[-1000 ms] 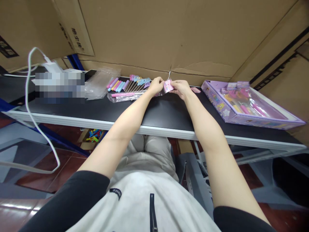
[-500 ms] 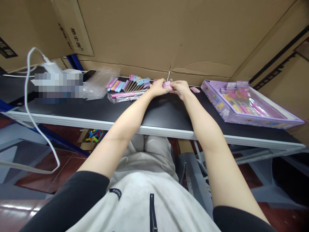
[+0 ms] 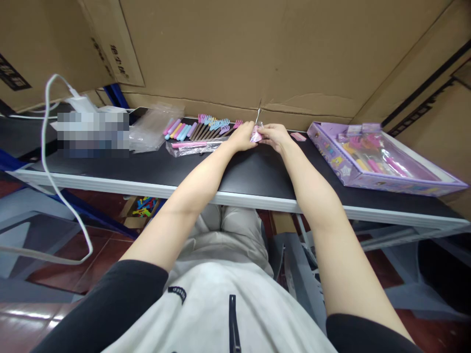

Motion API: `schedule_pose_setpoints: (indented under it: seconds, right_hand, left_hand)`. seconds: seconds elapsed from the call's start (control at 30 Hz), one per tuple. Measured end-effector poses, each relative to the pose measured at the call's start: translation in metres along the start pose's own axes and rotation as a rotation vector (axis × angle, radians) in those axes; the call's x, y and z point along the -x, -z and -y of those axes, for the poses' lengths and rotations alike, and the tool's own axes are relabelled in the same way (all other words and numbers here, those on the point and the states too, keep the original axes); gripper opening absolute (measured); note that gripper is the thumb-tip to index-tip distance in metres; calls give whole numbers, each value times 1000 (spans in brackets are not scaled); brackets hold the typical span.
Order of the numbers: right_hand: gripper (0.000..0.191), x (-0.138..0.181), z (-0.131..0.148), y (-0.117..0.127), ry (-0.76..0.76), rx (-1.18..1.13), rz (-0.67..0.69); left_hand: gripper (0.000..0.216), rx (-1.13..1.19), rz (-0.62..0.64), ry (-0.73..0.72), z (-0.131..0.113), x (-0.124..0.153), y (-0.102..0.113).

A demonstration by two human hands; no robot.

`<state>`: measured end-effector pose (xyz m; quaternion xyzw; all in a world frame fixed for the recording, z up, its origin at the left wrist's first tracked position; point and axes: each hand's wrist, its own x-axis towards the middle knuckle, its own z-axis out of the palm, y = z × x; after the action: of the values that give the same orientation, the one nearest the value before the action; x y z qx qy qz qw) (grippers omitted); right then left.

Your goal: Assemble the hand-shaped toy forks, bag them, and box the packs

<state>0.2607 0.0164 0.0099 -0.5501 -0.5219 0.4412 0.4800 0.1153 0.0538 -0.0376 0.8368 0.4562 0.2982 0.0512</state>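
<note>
Between my two hands is a small pink item in a clear plastic wrapper [image 3: 255,135], held above the back of the black tabletop. My left hand [image 3: 243,138] grips its left side with bent fingers. Fingers and thumb of my right hand [image 3: 275,135] pinch its right edge. Left of my left hand lie hand-shaped sticks [image 3: 211,128] with brown handles and pink, blue and purple heads. A pink stick in a clear bag [image 3: 195,144] rests in front of them. Just right of my right hand is a flat pink piece [image 3: 298,137].
Pastel pens or tubes [image 3: 179,129] and clear plastic bags [image 3: 154,128] lie on the left. A purple display box [image 3: 346,169] with a clear window stands right. Cardboard [image 3: 206,54] walls the back. A white cable [image 3: 46,147] loops at far left.
The pink item has turned between my fingers, showing more shiny wrapper. My left fingers have shifted slightly over it. Both hands stay at nearly the same place.
</note>
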Motion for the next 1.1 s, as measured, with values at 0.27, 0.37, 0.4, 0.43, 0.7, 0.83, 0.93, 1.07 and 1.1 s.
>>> schedule_pose_setpoints:
  seconds: [0.27,0.37,0.4,0.43,0.7,0.83,0.93,1.07,1.1]
  right_hand:
    - [30,-14,-11,-1,262,363,-99]
    - [27,-27,-19,-1,476,616,-126]
    - [24,-31,-22,-1,526,674,-118]
    - [21,-36,-26,0,562,716,-104]
    - [10,-48,-38,1,669,677,-7]
    - [16,-49,-35,-2,612,540,29]
    - [16,-53,-34,-1,584,458,-37]
    - [16,-56,-37,3,517,418,-95]
    - [19,-55,-37,4,486,409,-74]
  left_hand:
    - [50,-11,-41,-14,6,-4,-7]
    - [49,-2,-48,-22,9,-6,-10]
    - [48,7,-51,-22,10,-7,-11]
    - [46,19,-55,-20,11,-7,-11]
    - [54,147,-116,-3,17,-8,-12]
    - [73,167,-136,0,26,-12,-14]
    - [88,225,-171,-16,36,-19,-19]
    - [101,339,-225,-56,49,-28,-28]
    - [100,366,-230,-69,51,-30,-30]
